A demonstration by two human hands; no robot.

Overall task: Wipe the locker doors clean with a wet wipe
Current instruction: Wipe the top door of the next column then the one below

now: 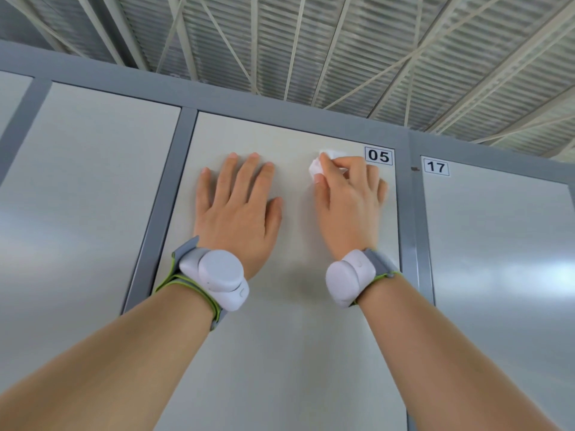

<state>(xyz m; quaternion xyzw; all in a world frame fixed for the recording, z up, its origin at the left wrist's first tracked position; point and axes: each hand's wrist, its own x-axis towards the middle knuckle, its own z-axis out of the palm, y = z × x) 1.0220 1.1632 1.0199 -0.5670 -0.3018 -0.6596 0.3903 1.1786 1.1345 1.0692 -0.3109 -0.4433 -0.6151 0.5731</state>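
Observation:
A pale locker door [280,337] with the label "05" [378,156] at its top right fills the middle of the view. My left hand [238,209] lies flat on this door with fingers straight and spread, pressing its upper part. My right hand [350,206] grips a crumpled white wet wipe [317,168] and holds it against the door just left of the label. Most of the wipe is hidden under my fingers. Both wrists carry white sensor bands.
A neighbouring door labelled "17" [436,166] stands to the right, another plain door [87,213] to the left. Grey frame strips [161,197] separate the doors. A ribbed ceiling with pale beams [342,51] runs above the lockers' top edge.

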